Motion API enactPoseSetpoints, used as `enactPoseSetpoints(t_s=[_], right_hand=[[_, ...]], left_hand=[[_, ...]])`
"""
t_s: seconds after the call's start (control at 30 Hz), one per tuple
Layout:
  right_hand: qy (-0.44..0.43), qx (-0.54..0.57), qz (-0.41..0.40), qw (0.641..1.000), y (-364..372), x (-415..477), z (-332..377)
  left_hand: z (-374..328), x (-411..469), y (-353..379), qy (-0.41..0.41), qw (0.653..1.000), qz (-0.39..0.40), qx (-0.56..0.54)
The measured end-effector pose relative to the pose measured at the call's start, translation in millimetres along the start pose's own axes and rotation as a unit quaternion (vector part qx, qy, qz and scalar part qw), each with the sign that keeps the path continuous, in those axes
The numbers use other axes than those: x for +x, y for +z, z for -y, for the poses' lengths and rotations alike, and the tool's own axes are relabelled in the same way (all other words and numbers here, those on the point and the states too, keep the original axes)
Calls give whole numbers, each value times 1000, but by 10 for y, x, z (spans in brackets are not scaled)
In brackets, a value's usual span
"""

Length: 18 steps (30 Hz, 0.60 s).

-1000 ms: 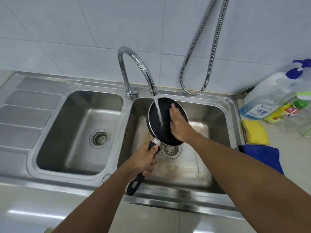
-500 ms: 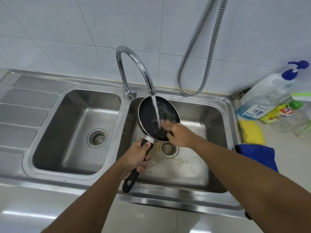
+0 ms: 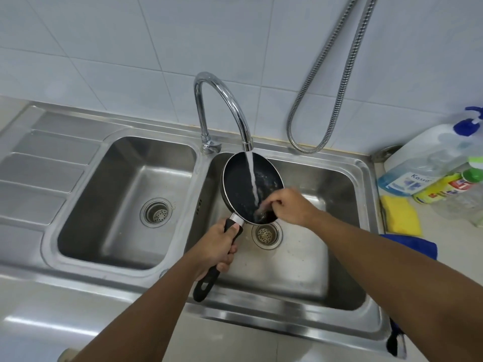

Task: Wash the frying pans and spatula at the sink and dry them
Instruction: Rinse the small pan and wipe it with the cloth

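Black frying pan (image 3: 241, 184) at frame centre, left hand (image 3: 215, 250) clamped on its handle, right hand (image 3: 287, 206) rubbing inside, fingers curled, under running water (image 3: 252, 176).

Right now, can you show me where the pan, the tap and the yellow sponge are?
Pan (image 3: 239, 186): head view, on its dark inside, left of the water stream.
Tap (image 3: 222, 86): head view, on the top of its shiny curved neck.
Yellow sponge (image 3: 400, 214): head view, on the middle of its top face.

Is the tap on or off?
On. Water streams from the faucet into the frying pan.
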State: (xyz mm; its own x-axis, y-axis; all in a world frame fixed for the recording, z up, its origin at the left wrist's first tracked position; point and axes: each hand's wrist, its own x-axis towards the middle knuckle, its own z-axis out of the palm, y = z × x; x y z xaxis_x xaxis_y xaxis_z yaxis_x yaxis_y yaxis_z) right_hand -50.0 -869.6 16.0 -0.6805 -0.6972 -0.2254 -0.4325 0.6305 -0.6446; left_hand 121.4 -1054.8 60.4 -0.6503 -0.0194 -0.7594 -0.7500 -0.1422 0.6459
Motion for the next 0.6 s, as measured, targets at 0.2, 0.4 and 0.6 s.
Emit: enactPoseSetpoints(t_s=[0.2,0.4,0.6], right_hand=[[-82,-89,-128,984,-464,736,405],[-239,-308,67,918,-552,1486,839],[-224,-426,31,876,-525,1500,929]], left_hand=[[59,17,-26,-4,1000,18,-9],[48,68,-38,11,1000,24,10],[85,101,-45,14,999,29,19]])
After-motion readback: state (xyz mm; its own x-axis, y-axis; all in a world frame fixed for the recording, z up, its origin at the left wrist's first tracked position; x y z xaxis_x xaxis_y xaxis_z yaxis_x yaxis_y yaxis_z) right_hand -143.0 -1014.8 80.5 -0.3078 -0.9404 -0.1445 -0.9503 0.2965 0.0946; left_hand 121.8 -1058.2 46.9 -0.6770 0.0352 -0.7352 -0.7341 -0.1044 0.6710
